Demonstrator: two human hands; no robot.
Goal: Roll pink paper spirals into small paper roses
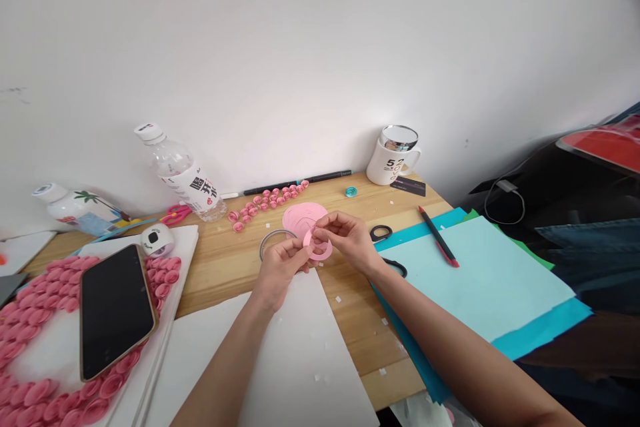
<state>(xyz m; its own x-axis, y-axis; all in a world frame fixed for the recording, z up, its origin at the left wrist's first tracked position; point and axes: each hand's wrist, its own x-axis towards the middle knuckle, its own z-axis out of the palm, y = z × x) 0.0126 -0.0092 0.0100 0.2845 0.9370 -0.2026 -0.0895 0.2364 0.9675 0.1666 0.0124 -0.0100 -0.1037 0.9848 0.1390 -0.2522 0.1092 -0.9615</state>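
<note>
Between my hands, over the far end of a white sheet, is a curled pink paper strip [323,252]. My left hand [283,265] pinches its left side between thumb and fingers. My right hand [347,238] pinches the upper part of the same strip, fingertips close together. Just behind them lie pink paper circles [299,213], partly covered by my hands. A grey ring-shaped roll [270,237] stands beside my left hand, its lower part hidden. Rows of small rolled pink paper roses [270,199] lie further back.
A phone [117,312] rests on a board of pink roses [111,383] at left. A water bottle [187,177] and a lidded mug [395,157] stand near the wall. Black-handled scissors [381,233], blue paper [555,327] and a pen [439,237] are at right.
</note>
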